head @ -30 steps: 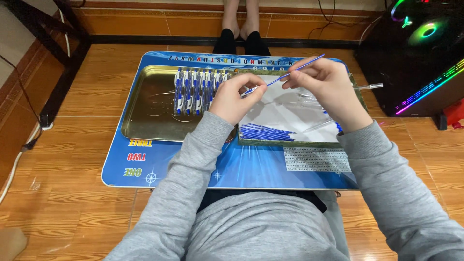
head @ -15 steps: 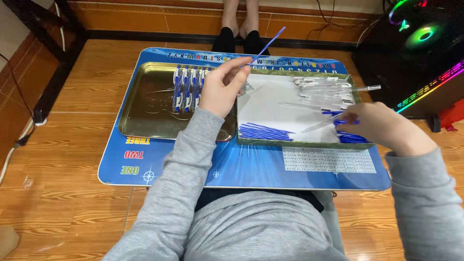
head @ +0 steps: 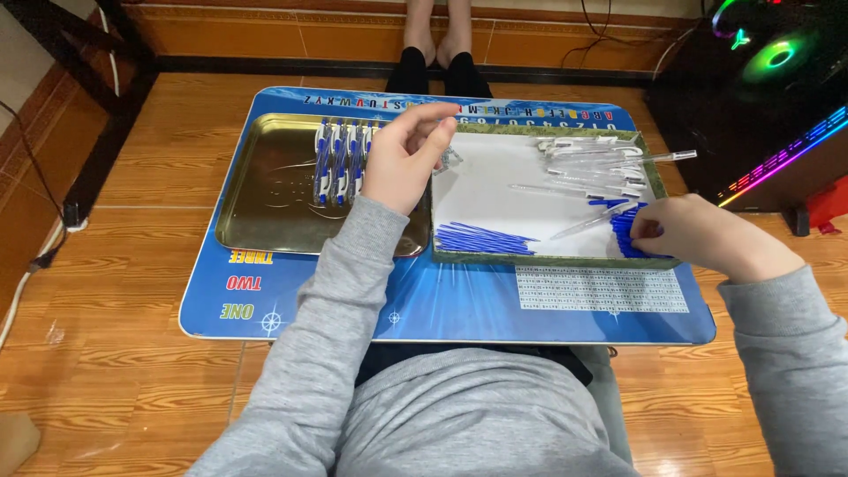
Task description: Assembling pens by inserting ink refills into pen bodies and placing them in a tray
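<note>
The person sits with a blue lap desk (head: 459, 305) across the legs, grey sleeves reaching forward over it. The left hand (head: 405, 159) is raised above the seam between two trays, fingers loosely curled and thumb near the fingertips; whether anything thin is pinched there cannot be told from this view. Just to the left of that hand, and partly under it, lies a row of assembled blue-and-white pens (head: 340, 159), side by side in a gold metal tray (head: 265, 208). Just right of the left hand, a small clear part (head: 450, 161) rests on the white floor of a green-rimmed tray (head: 548, 260). Below and right of the left hand, near the front rim of that tray, a bundle of blue ink refills (head: 481, 238) lies fanned flat. The right hand (head: 702, 234) is lowered at the right front corner of the green-rimmed tray, fingers closed down onto a pile of small blue pen caps (head: 625, 231), touching them; the fingertips are hidden by the pile, so a firm grasp cannot be confirmed. Above and left of the right hand a heap of clear pen barrels (head: 587, 163) lies at the far end of the tray, one sticking out over the right rim. Beyond the desk, a second person's bare feet (head: 439, 22) rest on the wooden floor (head: 150, 159). A computer case with coloured lights (head: 768, 79) stands well right of the right hand.
</note>
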